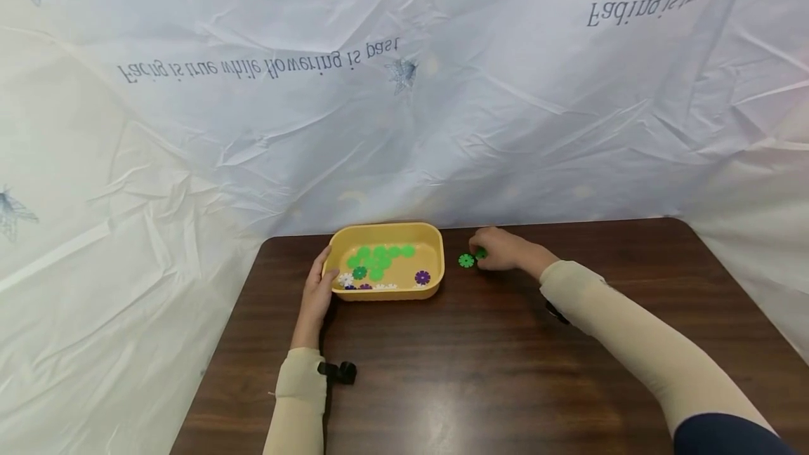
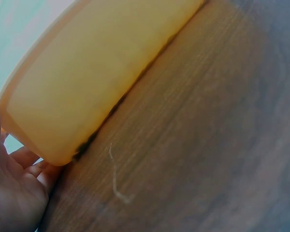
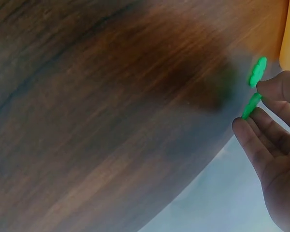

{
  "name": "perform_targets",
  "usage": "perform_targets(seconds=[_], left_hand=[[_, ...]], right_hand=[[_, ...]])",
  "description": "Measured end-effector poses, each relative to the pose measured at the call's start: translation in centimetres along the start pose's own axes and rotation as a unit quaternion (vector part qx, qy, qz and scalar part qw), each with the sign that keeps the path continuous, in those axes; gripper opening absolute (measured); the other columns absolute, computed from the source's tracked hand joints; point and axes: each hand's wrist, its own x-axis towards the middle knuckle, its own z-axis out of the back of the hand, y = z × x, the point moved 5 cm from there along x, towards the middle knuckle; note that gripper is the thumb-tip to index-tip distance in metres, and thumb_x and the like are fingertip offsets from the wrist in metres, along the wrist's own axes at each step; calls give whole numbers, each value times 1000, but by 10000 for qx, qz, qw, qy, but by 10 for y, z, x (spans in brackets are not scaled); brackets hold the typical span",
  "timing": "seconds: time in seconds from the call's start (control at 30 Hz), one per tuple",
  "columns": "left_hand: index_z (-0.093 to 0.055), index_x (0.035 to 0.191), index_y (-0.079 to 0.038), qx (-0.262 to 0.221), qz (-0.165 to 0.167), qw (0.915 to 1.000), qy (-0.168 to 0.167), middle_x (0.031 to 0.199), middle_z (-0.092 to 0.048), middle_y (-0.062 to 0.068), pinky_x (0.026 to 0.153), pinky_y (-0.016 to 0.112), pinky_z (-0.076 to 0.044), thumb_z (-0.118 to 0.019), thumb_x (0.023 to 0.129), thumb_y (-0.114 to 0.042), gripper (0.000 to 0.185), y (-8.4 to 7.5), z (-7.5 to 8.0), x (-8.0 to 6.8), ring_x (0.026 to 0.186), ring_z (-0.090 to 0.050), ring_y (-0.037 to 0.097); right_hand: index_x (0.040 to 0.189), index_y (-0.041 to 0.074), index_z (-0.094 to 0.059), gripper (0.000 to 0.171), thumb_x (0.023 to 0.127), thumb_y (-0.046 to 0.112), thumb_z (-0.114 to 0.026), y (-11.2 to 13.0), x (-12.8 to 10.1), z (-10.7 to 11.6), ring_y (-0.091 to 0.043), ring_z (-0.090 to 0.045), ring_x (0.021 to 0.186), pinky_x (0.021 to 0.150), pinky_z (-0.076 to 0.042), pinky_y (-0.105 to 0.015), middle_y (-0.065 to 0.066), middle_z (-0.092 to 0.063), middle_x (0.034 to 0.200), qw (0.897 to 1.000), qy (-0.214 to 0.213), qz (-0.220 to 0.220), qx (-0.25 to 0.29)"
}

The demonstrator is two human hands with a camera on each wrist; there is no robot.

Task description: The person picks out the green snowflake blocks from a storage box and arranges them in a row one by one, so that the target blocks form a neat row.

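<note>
Dark wood-grain table [image 1: 480, 371] is carrying the whole scene, with crinkled white sheeting hanging behind it as a backdrop. Nearest the camera, the left hand [image 1: 318, 293] is resting flat against the near-left corner of the yellow tray [image 1: 433, 285], fingers fairly straight and bracing rather than gripping; the left wrist view is showing the fingertips lying along the tray's outer wall. Inside the tray, green, purple and white flower discs [image 1: 379, 262] are lying loose. A little farther off, just right of the tray, the right hand [image 1: 502, 250] is curling over the tabletop and pinching one green disc [image 3: 252, 105] between thumb and fingertips, while a second green disc [image 1: 466, 260] is lying flat on the wood just beside it, between hand and tray. For a clean pick, the pinch seems best kept on the disc's rim, and the bracing hand is probably worth holding firm so the tray is not sliding.
</note>
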Motion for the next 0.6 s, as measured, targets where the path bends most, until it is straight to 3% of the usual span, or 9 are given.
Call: perform_targets(seconds=[0.37, 0.6], left_hand=[[-34, 155, -22, -214, 272, 9993, 147, 162, -23, 2, 118, 49, -16, -48, 103, -16, 54, 1, 2, 3, 148, -19, 25], [-37, 153, -25, -64, 49, 9999, 63, 160, -27, -1, 118, 47, -18, -48, 103, -19, 52, 2, 1, 2, 147, -21, 21]], right_hand=[[97, 10, -67, 10, 88, 12, -70, -4, -1, -9, -16, -52, 78, 68, -46, -35, -4, -61, 97, 9999, 15, -135, 37], [97, 11, -67, 9, 89, 13, -68, -7, 0, -12, -15, -53, 79, 69, -47, -35, -4, -61, 97, 9998, -24, -193, -67]])
